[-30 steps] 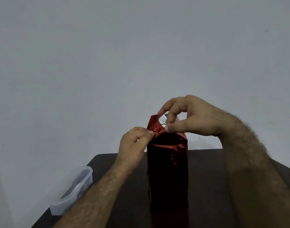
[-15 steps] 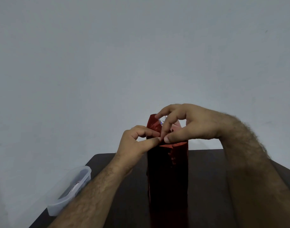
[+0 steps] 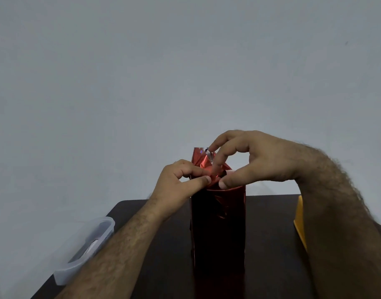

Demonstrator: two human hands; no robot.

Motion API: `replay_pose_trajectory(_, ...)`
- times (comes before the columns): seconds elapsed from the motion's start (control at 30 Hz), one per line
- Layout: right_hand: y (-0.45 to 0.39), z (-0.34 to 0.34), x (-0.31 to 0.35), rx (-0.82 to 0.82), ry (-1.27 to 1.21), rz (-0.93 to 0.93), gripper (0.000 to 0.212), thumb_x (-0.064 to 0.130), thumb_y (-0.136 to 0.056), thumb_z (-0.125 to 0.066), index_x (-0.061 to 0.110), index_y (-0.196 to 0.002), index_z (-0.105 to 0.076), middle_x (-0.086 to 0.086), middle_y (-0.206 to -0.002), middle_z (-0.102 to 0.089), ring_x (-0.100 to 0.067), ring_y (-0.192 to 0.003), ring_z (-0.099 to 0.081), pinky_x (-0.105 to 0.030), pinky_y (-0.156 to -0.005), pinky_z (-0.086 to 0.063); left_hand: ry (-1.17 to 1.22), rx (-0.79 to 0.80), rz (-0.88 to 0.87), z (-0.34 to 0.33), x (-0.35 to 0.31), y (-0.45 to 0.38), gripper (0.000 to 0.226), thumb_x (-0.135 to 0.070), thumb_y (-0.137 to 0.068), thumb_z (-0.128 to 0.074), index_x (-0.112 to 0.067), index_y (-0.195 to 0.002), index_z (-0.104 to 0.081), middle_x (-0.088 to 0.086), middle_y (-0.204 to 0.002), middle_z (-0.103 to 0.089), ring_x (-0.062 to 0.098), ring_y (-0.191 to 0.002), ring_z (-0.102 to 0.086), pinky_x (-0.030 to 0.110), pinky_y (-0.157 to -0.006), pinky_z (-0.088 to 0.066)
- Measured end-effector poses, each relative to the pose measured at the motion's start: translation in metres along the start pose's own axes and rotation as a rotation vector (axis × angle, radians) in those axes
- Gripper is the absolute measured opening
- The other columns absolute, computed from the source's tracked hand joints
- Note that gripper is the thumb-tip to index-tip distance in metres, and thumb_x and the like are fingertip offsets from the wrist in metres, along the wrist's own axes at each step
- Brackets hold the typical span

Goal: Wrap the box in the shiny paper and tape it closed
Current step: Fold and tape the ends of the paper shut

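Currently one box (image 3: 217,229), wrapped in red shiny paper (image 3: 201,160), stands upright mid-desk (image 3: 269,234), long axis vertical. I've got both hands at its top end: left hand (image 3: 181,180) pinching the folded paper edge, right hand (image 3: 256,160) with thumb and curled fingers (image 3: 216,160) pressing the flap down. Loose paper peak sits just behind, nearer the right. One clear tub (image 3: 85,249) left, one yellow item (image 3: 300,223) right.

A plain indoor room, perhaps a home: bare grey wall (image 3: 142,83) behind a dark wooden table (image 3: 269,223).
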State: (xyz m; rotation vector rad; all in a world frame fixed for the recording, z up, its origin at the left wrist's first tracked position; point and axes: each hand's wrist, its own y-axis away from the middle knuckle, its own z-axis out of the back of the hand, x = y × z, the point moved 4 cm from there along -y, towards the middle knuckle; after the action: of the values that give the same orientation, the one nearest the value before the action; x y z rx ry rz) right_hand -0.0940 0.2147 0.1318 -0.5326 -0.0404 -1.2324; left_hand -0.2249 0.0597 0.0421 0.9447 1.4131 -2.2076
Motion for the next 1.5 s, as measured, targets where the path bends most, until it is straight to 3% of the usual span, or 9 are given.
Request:
replay_pose_trajectory(0.2, -0.007, -0.002, -0.01, -0.054, -0.007, -0.023, 0.018, 0.041, -0.069, -0.066, 0.039, -0.081, -0.079, 0.03, -0.132, -0.054, 0.005, -0.126, -0.051, -0.033, -0.103, -0.044, -0.31, 0.003, -0.082, -0.002, -0.003, -0.003, 0.027, -0.061, -0.079, -0.061, -0.055, -0.099, -0.079, -0.024, -0.108, -0.066, 0.003, -0.122, -0.054, 0.049, -0.111, -0.041)
replay_pose_trajectory(0.4, -0.012, 0.002, -0.019, -0.212, 0.054, -0.008, 0.022, 0.049, -0.065, -0.057, 0.034, -0.065, -0.072, 0.024, -0.114, -0.063, -0.003, -0.113, -0.059, -0.029, -0.083, -0.044, -0.521, -0.011, -0.228, -0.004, -0.013, -0.001, 0.04, -0.062, -0.082, -0.049, -0.046, -0.103, -0.08, -0.046, -0.104, -0.063, -0.005, -0.124, -0.049, 0.041, -0.104, -0.023)
replay_pose_trajectory(0.53, -0.012, 0.0, -0.011, -0.278, -0.22, 0.059, 0.019, 0.028, -0.091, -0.07, 0.02, -0.075, -0.078, 0.007, -0.098, -0.075, -0.014, -0.102, -0.07, -0.034, -0.089, -0.052, -0.6, 0.012, -0.247, -0.004, -0.019, 0.0, 0.041, -0.06, -0.086, -0.046, -0.049, -0.109, -0.079, -0.045, -0.094, -0.062, -0.003, -0.123, -0.049, 0.04, -0.101, -0.02)
replay_pose_trajectory(0.7, -0.016, -0.002, -0.017, -0.355, -0.057, -0.363, 0.031, 0.049, -0.071, -0.091, 0.021, -0.07, -0.077, 0.007, -0.07, -0.07, -0.012, -0.07, -0.063, -0.03, -0.06, -0.046, -0.622, 0.002, -0.229, -0.005, -0.02, 0.005, 0.043, -0.059, -0.09, -0.042, -0.051, -0.113, -0.078, -0.05, -0.094, -0.06, -0.003, -0.12, -0.048, 0.037, -0.098, -0.018)
replay_pose_trajectory(0.93, -0.005, 0.009, -0.016, -0.427, 0.019, -0.523, 0.012, 0.01, -0.073, -0.079, 0.022, -0.077, -0.077, 0.003, -0.074, -0.071, -0.014, -0.057, -0.06, -0.024, -0.05, -0.042, -0.57, 0.003, -0.175, -0.006, -0.017, 0.008, 0.04, -0.055, -0.09, -0.046, -0.05, -0.113, -0.078, -0.043, -0.107, -0.068, -0.003, -0.123, -0.049, 0.037, -0.103, -0.017)
replay_pose_trajectory(1.0, -0.001, 0.015, -0.01, -0.403, 0.063, -0.395, 0.023, 0.007, -0.076, -0.078, 0.029, -0.081, -0.077, 0.006, -0.083, -0.069, -0.011, -0.061, -0.059, -0.027, -0.053, -0.046, -0.551, 0.014, -0.145, -0.005, -0.018, 0.006, 0.038, -0.058, -0.088, -0.05, -0.052, -0.112, -0.078, -0.043, -0.108, -0.069, -0.004, -0.123, -0.047, 0.034, -0.102, -0.016)
replay_pose_trajectory(1.13, 0.0, 0.002, 0.011, -0.068, 0.063, -0.061, 0.016, 0.041, -0.087, -0.081, 0.054, -0.097, -0.079, 0.022, -0.116, -0.06, 0.001, -0.113, -0.056, -0.029, -0.093, -0.047, -0.536, 0.066, -0.123, -0.005, -0.019, 0.004, 0.035, -0.073, -0.083, -0.051, -0.06, -0.106, -0.074, -0.043, -0.11, -0.068, -0.003, -0.125, -0.047, 0.042, -0.106, -0.021)
replay_pose_trajectory(1.27, -0.006, -0.012, 0.014, 0.058, 0.306, -0.113, 0.012, 0.054, -0.083, -0.077, 0.061, -0.093, -0.075, 0.035, -0.115, -0.052, 0.002, -0.12, -0.044, -0.039, -0.11, -0.035, -0.467, 0.098, -0.099, -0.004, -0.019, 0.006, 0.017, -0.077, -0.073, -0.052, -0.08, -0.088, -0.06, -0.049, -0.107, -0.063, -0.006, -0.124, -0.046, 0.043, -0.108, -0.023)
replay_pose_trajectory(1.5, -0.001, -0.002, 0.014, -0.003, 0.368, -0.157, 0.017, 0.059, -0.074, -0.074, 0.054, -0.091, -0.076, 0.028, -0.119, -0.053, -0.01, -0.123, -0.047, -0.047, -0.11, -0.036, -0.443, -0.004, 0.033, 0.001, -0.004, 0.008, 0.046, -0.067, -0.082, -0.079, -0.057, -0.126, -0.069, -0.02, -0.127, -0.053, 0.011, -0.129, -0.033, 0.041, -0.11, -0.032)
